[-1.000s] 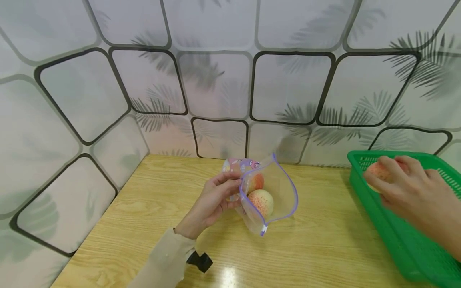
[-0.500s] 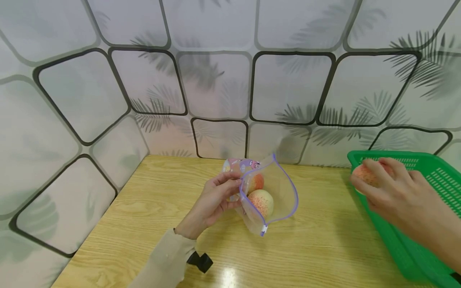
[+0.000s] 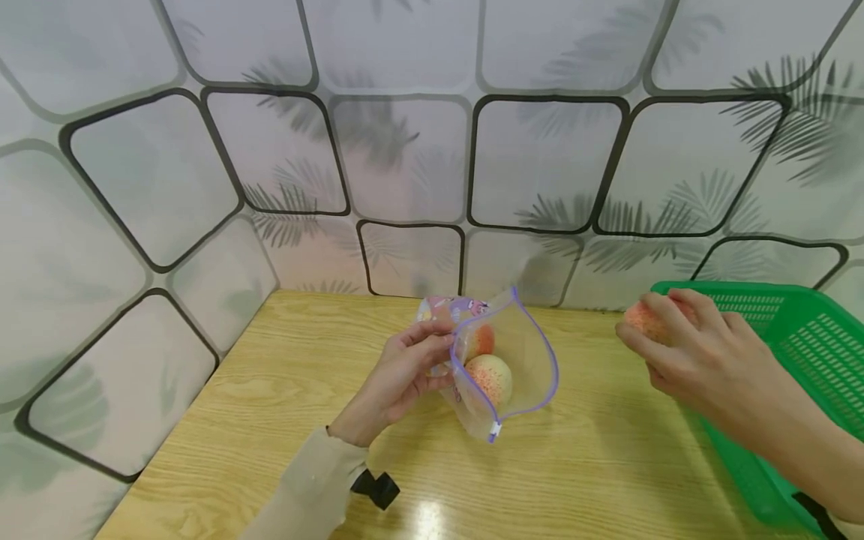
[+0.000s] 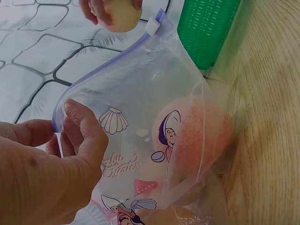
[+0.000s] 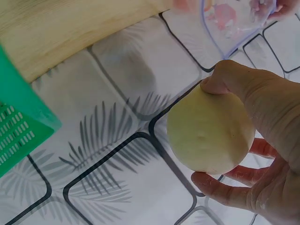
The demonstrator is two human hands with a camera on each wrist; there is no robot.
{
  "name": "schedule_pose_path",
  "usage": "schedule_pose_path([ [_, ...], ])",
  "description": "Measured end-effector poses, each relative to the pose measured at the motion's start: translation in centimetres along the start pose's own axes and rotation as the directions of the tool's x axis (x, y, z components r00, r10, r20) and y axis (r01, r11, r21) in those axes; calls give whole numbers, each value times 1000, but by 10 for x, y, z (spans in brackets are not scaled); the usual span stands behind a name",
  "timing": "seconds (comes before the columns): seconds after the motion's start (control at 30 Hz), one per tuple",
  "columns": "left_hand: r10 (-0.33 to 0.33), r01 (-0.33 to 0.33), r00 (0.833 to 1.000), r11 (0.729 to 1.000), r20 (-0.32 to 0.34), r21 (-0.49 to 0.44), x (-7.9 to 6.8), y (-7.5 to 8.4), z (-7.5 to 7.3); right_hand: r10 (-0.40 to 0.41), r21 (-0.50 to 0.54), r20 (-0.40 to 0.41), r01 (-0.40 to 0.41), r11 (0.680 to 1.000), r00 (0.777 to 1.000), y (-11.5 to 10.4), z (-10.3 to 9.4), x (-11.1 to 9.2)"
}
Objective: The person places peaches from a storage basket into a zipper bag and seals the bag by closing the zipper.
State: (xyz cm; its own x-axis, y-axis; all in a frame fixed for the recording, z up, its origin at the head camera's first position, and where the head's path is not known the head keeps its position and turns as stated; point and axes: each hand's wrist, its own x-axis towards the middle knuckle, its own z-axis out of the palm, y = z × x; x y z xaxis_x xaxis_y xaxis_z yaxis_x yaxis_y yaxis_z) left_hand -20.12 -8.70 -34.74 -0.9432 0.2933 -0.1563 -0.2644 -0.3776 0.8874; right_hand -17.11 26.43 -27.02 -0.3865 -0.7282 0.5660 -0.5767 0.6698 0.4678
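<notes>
A clear zip bag (image 3: 529,352) with a purple rim and cartoon prints stands on the table, its mouth spread wide. Inside lie peaches, a pale speckled one (image 3: 490,379) and a redder one (image 3: 481,341) behind it. My left hand (image 3: 412,367) pinches the bag's left rim between thumb and fingers. A white slider (image 4: 152,26) sits at one end of the zip in the left wrist view. Right of the bag, my right hand (image 3: 702,356) holds another peach (image 5: 208,129) in the air, fingers curled round it, its pale side showing in the right wrist view.
A green perforated basket (image 3: 739,480) stands on the right of the wooden table (image 3: 283,390), partly behind my right forearm. A wall covering (image 3: 405,165) with dark outlines and leaf prints rises along the table's back and left edges.
My right hand has carried its peach leftward from over the basket to beside the basket's left rim. The left hand and the bag have stayed in place.
</notes>
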Motion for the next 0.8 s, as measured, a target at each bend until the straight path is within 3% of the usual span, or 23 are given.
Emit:
schedule_pose_path([
  [0.4, -3, 3, 1000, 1000, 8, -1, 1, -1, 1, -31, 95, 22, 29, 995, 999, -17, 10, 18],
  [0.8, -6, 6, 1000, 1000, 0, 8, 4, -1, 5, -122, 183, -12, 122, 976, 992, -32, 24, 31],
])
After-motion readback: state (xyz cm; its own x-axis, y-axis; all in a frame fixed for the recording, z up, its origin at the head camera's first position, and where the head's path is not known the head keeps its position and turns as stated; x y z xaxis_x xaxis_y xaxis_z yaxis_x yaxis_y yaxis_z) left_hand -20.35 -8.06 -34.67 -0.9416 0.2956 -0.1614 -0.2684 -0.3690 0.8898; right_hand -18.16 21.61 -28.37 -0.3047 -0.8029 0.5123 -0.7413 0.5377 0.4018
